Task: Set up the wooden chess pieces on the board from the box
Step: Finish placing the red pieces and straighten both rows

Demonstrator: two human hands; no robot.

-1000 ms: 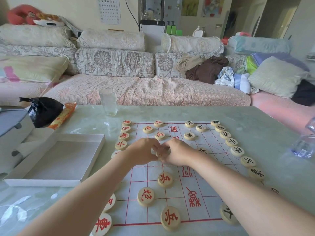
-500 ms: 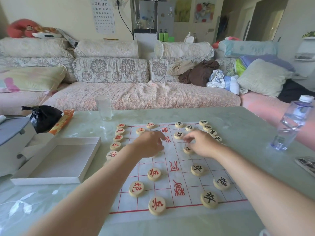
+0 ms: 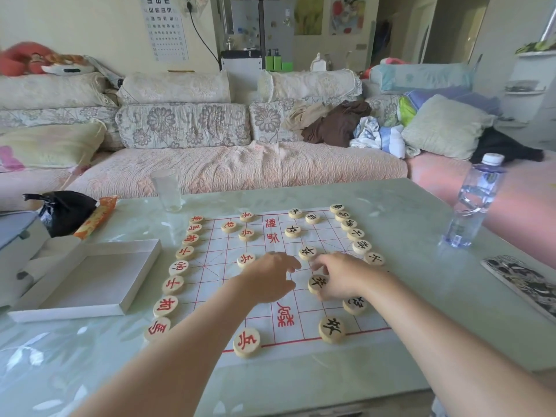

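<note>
The right hand (image 3: 343,278) pinches a black piece (image 3: 317,282) near the middle of the board (image 3: 301,329), fingers curled round it; the left hand (image 3: 267,278) hovers beside, fingers relaxed, nothing seen in them. The red pieces (image 3: 173,285) line the board's left edge. Risk, my judgement: a forearm clips the near-edge piece (image 3: 246,341) or drags the thin board askew. The box (image 3: 90,281) lies left of the board; glass (image 3: 167,189) at the far edge of the table (image 3: 421,281), bottle (image 3: 475,203) at right, neither in the way

Cloth board (image 3: 216,251): red-marked pieces (image 3: 173,285) line its left edge, black-marked pieces (image 3: 362,247) its right. Above it, left hand (image 3: 270,278) hovers, fingers relaxed; right hand (image 3: 344,276) pinches one black piece (image 3: 317,282). Alongside, white box (image 3: 90,281).
</note>
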